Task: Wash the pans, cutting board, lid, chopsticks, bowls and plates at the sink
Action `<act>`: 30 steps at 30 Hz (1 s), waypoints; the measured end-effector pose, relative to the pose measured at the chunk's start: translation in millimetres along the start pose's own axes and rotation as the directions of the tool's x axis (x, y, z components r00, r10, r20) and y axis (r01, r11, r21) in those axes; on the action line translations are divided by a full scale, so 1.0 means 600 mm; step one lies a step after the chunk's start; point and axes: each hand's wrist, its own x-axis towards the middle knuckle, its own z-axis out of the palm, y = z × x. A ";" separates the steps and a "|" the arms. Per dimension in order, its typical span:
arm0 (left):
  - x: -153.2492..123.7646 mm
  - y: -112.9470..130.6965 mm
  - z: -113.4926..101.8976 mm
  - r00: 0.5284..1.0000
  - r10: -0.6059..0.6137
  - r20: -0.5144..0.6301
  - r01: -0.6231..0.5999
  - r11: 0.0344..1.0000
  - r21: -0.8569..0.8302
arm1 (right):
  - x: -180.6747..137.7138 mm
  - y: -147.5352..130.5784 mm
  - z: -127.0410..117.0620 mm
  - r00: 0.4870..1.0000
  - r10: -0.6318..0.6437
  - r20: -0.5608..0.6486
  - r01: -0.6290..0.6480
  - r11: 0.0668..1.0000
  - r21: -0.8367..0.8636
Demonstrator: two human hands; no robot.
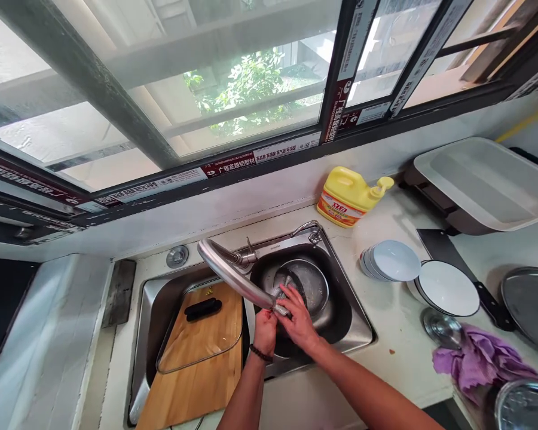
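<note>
My left hand is closed just below the end of the curved metal faucet. My right hand meets it there, fingers bent inward by the spout tip. Whatever lies between the fingers is hidden; a greyish, mesh-like patch shows beside them, too small to name. Both hands are over the right sink basin. Beneath them, in that basin, sits a round metal pan with some wetness in it. A dark curved shape in the pan is partly covered by my right hand.
In the left basin lean a wooden cutting board and a glass lid with a black handle. A yellow detergent jug stands behind. To the right are stacked bowls, a white bowl, a cleaver and a purple cloth.
</note>
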 end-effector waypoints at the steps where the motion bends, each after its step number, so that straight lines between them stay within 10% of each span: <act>1: -0.001 0.000 0.003 0.999 0.009 0.035 -0.011 0.998 0.056 | 0.016 -0.007 0.003 0.999 0.011 -0.038 -0.010 1.000 0.012; 7: -0.022 -0.001 -0.001 0.985 0.053 0.165 -0.085 0.977 0.195 | 0.143 0.039 -0.062 0.917 0.375 -0.139 -0.327 0.903 0.277; 14: -0.005 -0.021 -0.031 0.999 -0.054 0.007 0.054 0.998 -0.035 | 0.074 0.091 -0.121 0.621 0.643 -0.449 -0.311 0.727 0.612; 22: 0.032 -0.017 -0.036 0.970 -0.228 -0.084 0.214 0.966 -0.144 | 0.026 0.040 -0.115 0.658 0.752 -0.043 -0.270 0.289 0.918; 30: 0.035 -0.008 -0.038 0.921 -0.358 -0.150 0.357 0.933 -0.038 | 0.032 -0.021 -0.134 0.692 0.712 -0.119 -0.393 0.509 0.765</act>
